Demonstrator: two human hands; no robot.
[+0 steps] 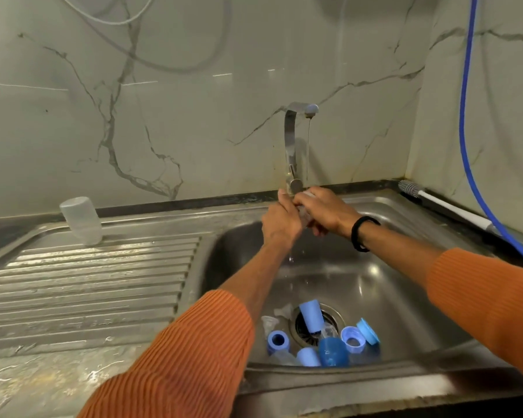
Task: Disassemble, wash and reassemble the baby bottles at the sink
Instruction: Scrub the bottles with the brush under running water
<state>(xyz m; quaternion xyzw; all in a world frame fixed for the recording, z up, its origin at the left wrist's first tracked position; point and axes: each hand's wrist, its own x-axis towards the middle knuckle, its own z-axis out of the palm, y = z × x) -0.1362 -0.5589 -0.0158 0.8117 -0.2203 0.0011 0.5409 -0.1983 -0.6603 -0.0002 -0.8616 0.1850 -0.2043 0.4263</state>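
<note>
Both my hands meet under the thin stream from the tap (299, 116). My left hand (280, 220) and my right hand (323, 211) grip a clear bottle (305, 213) between them; most of it is hidden by the fingers. Water drips from it into the steel sink (399, 285). Around the drain lie several parts: a light blue cap (311, 315), a blue ring (278, 340), another ring (353, 339), a blue lid (368, 330), a dark blue dome cap (332, 351) and clear teats (269, 324). One clear bottle (82, 220) stands upside down on the drainboard.
A ribbed steel drainboard (97, 285) lies left of the basin. A white-handled bottle brush (441, 203) rests along the back right rim. A blue hose (468, 146) hangs down the right wall. Marble wall stands close behind the tap.
</note>
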